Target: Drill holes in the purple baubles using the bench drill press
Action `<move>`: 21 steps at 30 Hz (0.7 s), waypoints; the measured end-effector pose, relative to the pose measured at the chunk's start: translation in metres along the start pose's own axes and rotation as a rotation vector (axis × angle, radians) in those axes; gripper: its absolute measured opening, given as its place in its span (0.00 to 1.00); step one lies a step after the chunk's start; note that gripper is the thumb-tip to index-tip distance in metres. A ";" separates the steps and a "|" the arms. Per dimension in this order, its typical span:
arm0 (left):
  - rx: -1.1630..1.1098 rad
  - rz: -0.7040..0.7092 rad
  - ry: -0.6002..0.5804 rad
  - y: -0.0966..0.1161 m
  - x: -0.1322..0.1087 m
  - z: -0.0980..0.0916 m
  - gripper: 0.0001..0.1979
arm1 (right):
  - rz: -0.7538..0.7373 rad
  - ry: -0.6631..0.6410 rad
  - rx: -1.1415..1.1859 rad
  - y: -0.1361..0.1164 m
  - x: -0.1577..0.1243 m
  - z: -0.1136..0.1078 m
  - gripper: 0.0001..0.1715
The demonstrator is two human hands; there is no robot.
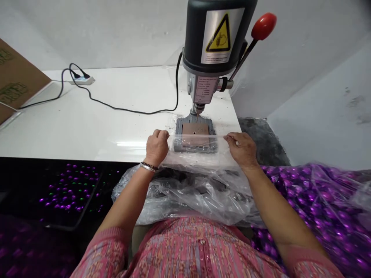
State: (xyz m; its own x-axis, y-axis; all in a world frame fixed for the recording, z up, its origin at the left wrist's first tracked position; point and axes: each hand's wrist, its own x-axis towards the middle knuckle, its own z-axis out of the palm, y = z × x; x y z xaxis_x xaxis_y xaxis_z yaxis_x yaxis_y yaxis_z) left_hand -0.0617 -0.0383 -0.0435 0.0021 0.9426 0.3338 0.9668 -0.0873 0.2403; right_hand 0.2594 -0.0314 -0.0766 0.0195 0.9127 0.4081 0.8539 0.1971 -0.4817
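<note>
A clear plastic bag (203,193) spreads over my lap, its top edge stretched across the front of the drill press base (179,144). My left hand (157,146) is closed on the left end of that edge, left of the base. To the right of the base, my right hand (241,148) pinches the other end. Behind the plastic, a brown block (188,128) with a small hole lies on the base. The drill head (197,46) stands above it, its bit over the block's back part.
A white table (130,131) bears a black cable (116,108) running to a power strip (84,80). A cardboard box (23,77) stands at the left. The red-knobbed lever (263,26) juts right. Shiny purple balls (319,200) lie under plastic at the right.
</note>
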 end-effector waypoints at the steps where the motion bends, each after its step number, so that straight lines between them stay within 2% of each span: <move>1: 0.022 0.002 -0.030 -0.002 0.003 0.002 0.12 | -0.011 -0.008 -0.007 0.000 0.003 0.002 0.25; 4: 0.043 0.026 -0.075 -0.003 -0.002 0.004 0.12 | -0.052 -0.064 -0.026 0.002 0.001 0.009 0.23; 6: 0.023 0.074 0.017 0.005 -0.017 0.003 0.13 | -0.069 -0.096 -0.040 0.004 -0.007 0.012 0.22; 8: -0.026 0.199 0.098 0.020 -0.039 0.002 0.16 | -0.082 -0.123 -0.054 0.005 -0.015 0.012 0.22; 11: -0.149 0.491 -0.006 0.047 -0.071 0.009 0.18 | -0.106 -0.173 -0.077 0.008 -0.021 0.007 0.22; 12: -0.164 0.530 -0.047 0.054 -0.079 0.014 0.18 | -0.116 -0.195 -0.083 0.010 -0.021 0.004 0.22; 14: -0.152 0.511 -0.102 0.062 -0.091 0.024 0.16 | -0.133 -0.248 -0.092 0.014 -0.017 -0.003 0.23; 17: -0.112 0.417 -0.127 0.062 -0.100 0.034 0.15 | -0.159 -0.334 -0.093 0.020 -0.008 -0.012 0.23; 21: -0.114 0.383 -0.110 0.053 -0.101 0.024 0.23 | -0.174 -0.376 -0.097 0.017 -0.006 -0.008 0.25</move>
State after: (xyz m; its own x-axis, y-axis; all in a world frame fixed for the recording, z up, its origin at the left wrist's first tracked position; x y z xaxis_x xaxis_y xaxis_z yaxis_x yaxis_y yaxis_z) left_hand -0.0044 -0.1308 -0.0869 0.3896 0.8632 0.3212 0.8562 -0.4679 0.2190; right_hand 0.2773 -0.0364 -0.0813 -0.3052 0.9393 0.1567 0.8730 0.3417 -0.3479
